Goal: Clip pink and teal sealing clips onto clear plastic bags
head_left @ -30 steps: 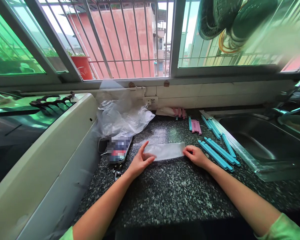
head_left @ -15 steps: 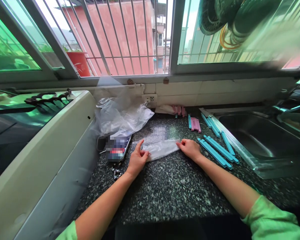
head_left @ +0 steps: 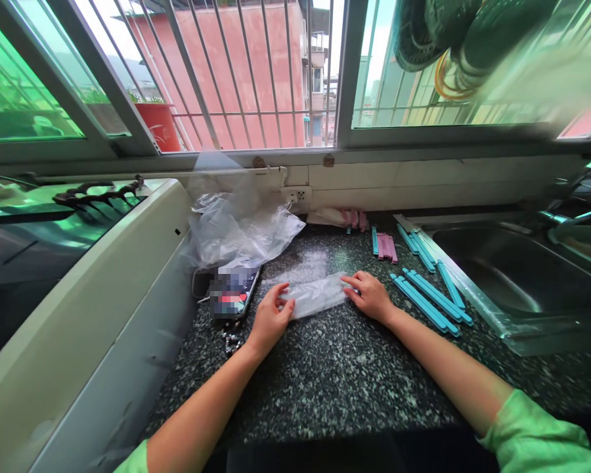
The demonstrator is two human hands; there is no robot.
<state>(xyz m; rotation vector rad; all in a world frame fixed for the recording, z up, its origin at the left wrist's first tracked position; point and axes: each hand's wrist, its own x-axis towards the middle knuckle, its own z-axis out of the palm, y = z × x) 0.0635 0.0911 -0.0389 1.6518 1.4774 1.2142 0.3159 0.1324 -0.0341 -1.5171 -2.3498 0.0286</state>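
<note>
A clear plastic bag [head_left: 318, 297], folded into a flat strip, lies low over the dark speckled countertop [head_left: 325, 381]. My left hand [head_left: 272, 318] holds its left end, thumb in front and fingers curled behind. At the right end, my right hand [head_left: 370, 295] grips the upper corner between thumb and forefinger. Right of that hand lie long blue bag sealing clips [head_left: 426, 302] in a slanting group. Farther back are pink clips [head_left: 387, 247] and a short blue clip [head_left: 374, 240].
Crumpled clear plastic bags [head_left: 246, 230] are heaped at the back left, with a phone [head_left: 249, 289] in front and a beaded string [head_left: 231, 338] nearer me. A white-sided stove [head_left: 148, 243] borders the left, a metal sink [head_left: 492, 276] the right. Behind is a wall socket [head_left: 296, 196].
The bag strip has become wider and smoother between my hands. My right hand has shifted slightly left and its fingers have loosened from a fist; my left forefinger has come down.
</note>
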